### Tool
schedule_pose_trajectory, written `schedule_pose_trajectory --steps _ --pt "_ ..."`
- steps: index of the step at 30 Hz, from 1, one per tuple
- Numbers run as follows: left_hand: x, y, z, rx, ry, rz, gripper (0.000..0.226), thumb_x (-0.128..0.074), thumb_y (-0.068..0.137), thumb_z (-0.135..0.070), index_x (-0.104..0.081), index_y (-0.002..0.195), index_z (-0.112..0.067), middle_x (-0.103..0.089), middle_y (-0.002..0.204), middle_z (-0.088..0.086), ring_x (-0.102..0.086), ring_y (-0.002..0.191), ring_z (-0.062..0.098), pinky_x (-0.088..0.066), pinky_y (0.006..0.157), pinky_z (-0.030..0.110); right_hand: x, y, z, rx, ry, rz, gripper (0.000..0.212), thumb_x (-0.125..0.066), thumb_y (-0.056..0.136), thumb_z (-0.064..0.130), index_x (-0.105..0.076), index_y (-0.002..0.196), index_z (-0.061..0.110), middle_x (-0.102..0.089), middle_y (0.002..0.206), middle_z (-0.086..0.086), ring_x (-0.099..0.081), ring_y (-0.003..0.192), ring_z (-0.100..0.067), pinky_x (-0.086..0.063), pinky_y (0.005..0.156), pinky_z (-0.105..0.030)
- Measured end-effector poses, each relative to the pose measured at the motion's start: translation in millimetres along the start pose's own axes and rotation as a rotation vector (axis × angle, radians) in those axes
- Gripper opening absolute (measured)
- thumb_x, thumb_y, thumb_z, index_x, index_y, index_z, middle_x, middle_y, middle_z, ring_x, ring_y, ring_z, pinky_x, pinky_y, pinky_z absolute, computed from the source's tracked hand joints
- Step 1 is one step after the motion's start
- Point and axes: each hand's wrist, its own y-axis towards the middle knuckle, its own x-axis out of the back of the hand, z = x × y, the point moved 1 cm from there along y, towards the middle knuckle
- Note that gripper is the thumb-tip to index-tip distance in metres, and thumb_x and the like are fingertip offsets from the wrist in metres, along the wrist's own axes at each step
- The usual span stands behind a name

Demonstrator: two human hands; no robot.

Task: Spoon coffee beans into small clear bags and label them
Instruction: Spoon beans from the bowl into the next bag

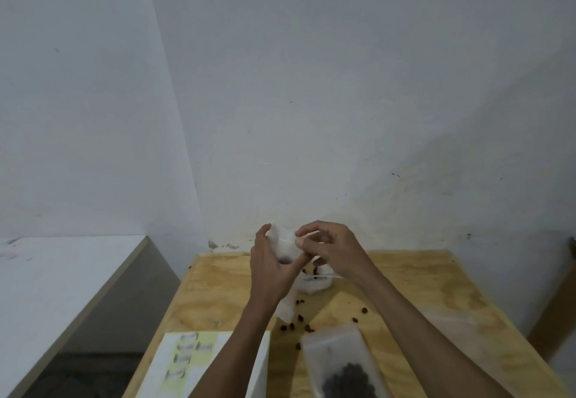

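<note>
The left hand holds a small clear bag above the far part of the wooden table, with the fingers curled round its side; a few dark beans show at the bottom of the bag. The right hand pinches the top edge of the same bag between thumb and fingertips, and the other fingers are bent. Just behind the hands a white container with beans stands on the table. Loose coffee beans lie on the table nearer than this container. A filled bag with dark beans lies flat at the near edge of the table. To the left of the filled bag lies a label sheet.
</note>
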Motion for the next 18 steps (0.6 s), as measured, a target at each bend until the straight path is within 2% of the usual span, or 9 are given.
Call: schedule_pose_trajectory --steps 2,3,5,6,8,11,14,18 --pt "0 -3 -7 0.031 0.021 0.078 0.121 -0.072 0.060 -0.080 -0.014 0.156 -0.035 -0.036 0.153 0.002 -0.042 0.137 0.026 -0.046 0.107 0.051 -2 -3 2 0.014 -0.078 -0.061 0.013 -0.079 0.087 0.017 -0.078 0.089 0.029 -0.073 0.082 -0.007 -0.073 0.076 -0.029 -0.063 0.066 -0.039" --pt "1 -4 -10 0.034 -0.010 0.125 0.121 -0.077 0.062 -0.077 -0.008 0.155 -0.043 -0.033 0.155 0.005 -0.044 0.135 0.028 -0.048 0.106 0.052 -1 -4 3 0.016 -0.107 -0.111 0.017 -0.077 0.087 0.011 -0.078 0.086 0.028 -0.071 0.082 -0.007 -0.072 0.075 -0.028 -0.063 0.065 -0.039" --pt "6 -9 -17 0.006 -0.143 0.192 0.115 -0.086 0.072 -0.061 -0.003 0.151 -0.050 -0.035 0.150 0.006 -0.063 0.117 0.027 -0.058 0.094 0.046 5 -8 6 0.040 -0.151 -0.200 0.022 -0.072 0.088 0.004 -0.078 0.082 0.025 -0.072 0.080 -0.001 -0.072 0.077 -0.021 -0.062 0.066 -0.036" --pt "9 -11 -22 -0.020 -0.205 0.194 0.108 -0.085 0.080 -0.048 -0.004 0.151 -0.047 -0.039 0.145 0.003 -0.069 0.107 0.023 -0.061 0.086 0.038 8 -10 8 0.053 -0.155 -0.234 0.024 -0.071 0.088 0.003 -0.078 0.080 0.025 -0.073 0.078 0.002 -0.071 0.077 -0.017 -0.060 0.067 -0.033" --pt "17 -14 -36 -0.075 -0.256 0.136 0.077 -0.074 0.094 -0.029 -0.020 0.148 -0.041 -0.048 0.133 -0.002 -0.069 0.100 0.014 -0.059 0.078 0.025 15 -16 13 0.072 -0.136 -0.281 0.026 -0.070 0.090 0.005 -0.078 0.080 0.027 -0.074 0.077 0.004 -0.070 0.074 -0.013 -0.057 0.065 -0.028" --pt "28 -12 -59 -0.132 -0.321 0.084 0.030 -0.061 0.102 -0.014 -0.052 0.127 -0.029 -0.061 0.116 0.008 -0.070 0.084 0.020 -0.057 0.073 0.029 22 -27 26 0.093 -0.022 -0.286 0.020 -0.072 0.090 0.008 -0.079 0.085 0.026 -0.073 0.078 0.005 -0.067 0.072 -0.010 -0.053 0.064 -0.023" --pt "37 -12 -77 -0.119 -0.451 0.077 0.012 -0.063 0.099 -0.003 -0.067 0.106 -0.012 -0.068 0.107 0.011 -0.070 0.082 0.021 -0.057 0.074 0.032 23 -36 41 0.140 0.063 -0.261 0.009 -0.078 0.088 0.011 -0.080 0.089 0.020 -0.075 0.080 0.006 -0.068 0.076 -0.005 -0.051 0.066 -0.018" --pt "44 -17 -97 -0.107 -0.579 0.097 0.007 -0.068 0.095 0.000 -0.071 0.100 -0.002 -0.073 0.101 0.012 -0.069 0.084 0.020 -0.059 0.074 0.032 23 -44 55 0.181 0.097 -0.288 0.008 -0.081 0.085 0.012 -0.080 0.088 0.020 -0.077 0.086 0.005 -0.070 0.081 -0.005 -0.053 0.070 -0.016"
